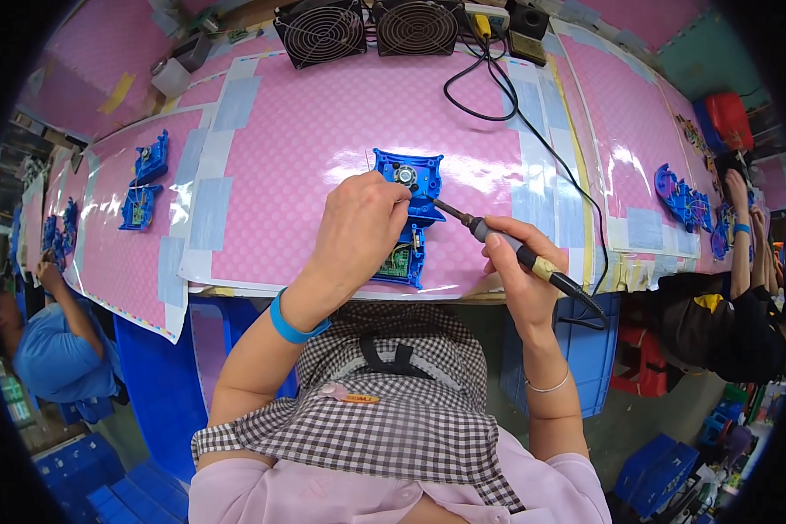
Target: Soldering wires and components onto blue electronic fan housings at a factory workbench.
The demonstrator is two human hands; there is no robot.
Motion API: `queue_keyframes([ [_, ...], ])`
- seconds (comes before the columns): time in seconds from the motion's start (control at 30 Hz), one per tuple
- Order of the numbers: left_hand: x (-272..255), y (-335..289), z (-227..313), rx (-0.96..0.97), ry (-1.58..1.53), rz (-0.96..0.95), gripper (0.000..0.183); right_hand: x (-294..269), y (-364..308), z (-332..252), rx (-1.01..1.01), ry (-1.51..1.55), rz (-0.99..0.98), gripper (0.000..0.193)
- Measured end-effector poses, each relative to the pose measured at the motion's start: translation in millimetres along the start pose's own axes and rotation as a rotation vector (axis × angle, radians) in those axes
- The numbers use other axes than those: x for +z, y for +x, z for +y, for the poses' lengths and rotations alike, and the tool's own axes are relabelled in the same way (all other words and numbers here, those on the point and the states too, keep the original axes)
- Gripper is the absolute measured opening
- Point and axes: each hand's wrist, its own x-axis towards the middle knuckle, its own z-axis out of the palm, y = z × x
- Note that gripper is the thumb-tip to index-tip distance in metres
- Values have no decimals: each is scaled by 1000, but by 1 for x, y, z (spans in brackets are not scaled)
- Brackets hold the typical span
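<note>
A blue plastic casing (428, 164) lies in front of me, with a round speaker-like part (405, 176) in its upper half and a green circuit board (397, 260) in its lower half. My left hand (358, 227) reaches over the casing from the left, fingertips pinched together beside the round part. What they pinch is hidden; a thin wire stands up just behind the knuckles. My right hand (522, 275) grips a soldering iron (502, 240) like a pen. Its tip points left into the casing, close to my left fingertips; whether it touches anything there I cannot tell.
Two black fans (323, 33) stand at the table's far edge. The iron's black cable (576, 183) loops along the right side. More blue casings lie on the tables to the left (140, 205) and right (681, 199), where other people sit working.
</note>
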Motion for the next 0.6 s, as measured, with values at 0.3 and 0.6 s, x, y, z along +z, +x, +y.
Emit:
queue_keyframes([
  [0.3,1,0,0,11,-5,12,12,3,0,2,-19,45,31,21],
  [0.6,3,0,0,4,-1,16,12,7,1,-2,13,73,35,21],
])
